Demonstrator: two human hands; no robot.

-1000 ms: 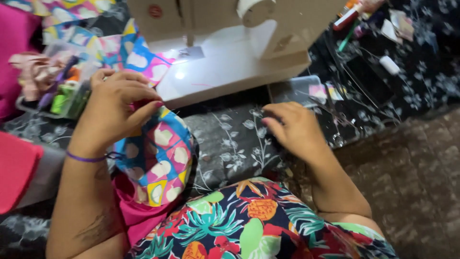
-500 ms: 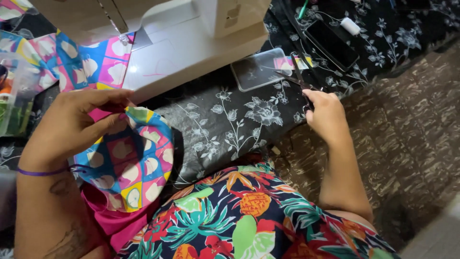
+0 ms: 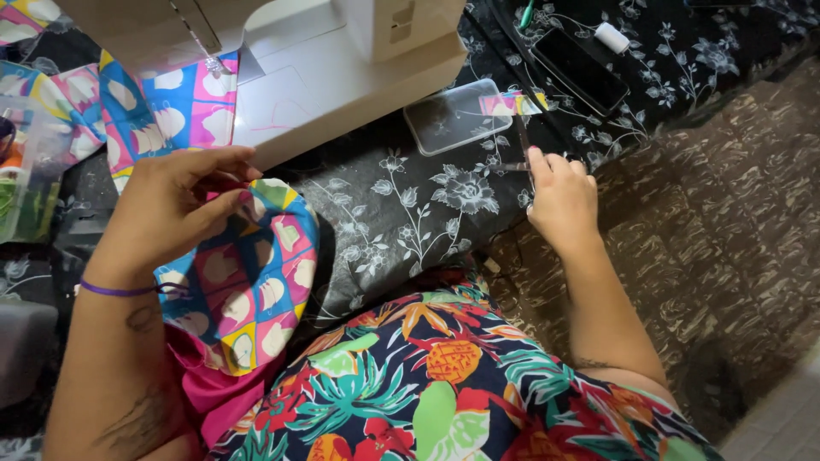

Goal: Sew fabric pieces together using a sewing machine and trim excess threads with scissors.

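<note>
My left hand (image 3: 171, 213) pinches the top edge of a colourful patchwork fabric piece (image 3: 256, 282) with blue, pink and yellow squares. The piece hangs over my lap just in front of the white sewing machine (image 3: 342, 77). A purple band circles that wrist. My right hand (image 3: 559, 196) is stretched out to the table's edge, its fingertips closed on a thin dark tool (image 3: 521, 137) beside a clear plastic lid (image 3: 457, 115). What kind of tool it is I cannot tell. More of the same patchwork fabric (image 3: 162, 102) lies under the machine's needle.
A black cloth with white flowers (image 3: 410, 205) covers the table. A dark phone (image 3: 581, 72) and a small white object (image 3: 611, 37) lie at the back right. A clear box of supplies (image 3: 26, 171) stands at the left. Pink fabric (image 3: 205, 393) lies on my lap. Patterned brown floor shows at the right.
My right hand has moved from the cloth in front of me out to the right, to the thin tool by the clear lid. My left hand keeps holding the patchwork piece.
</note>
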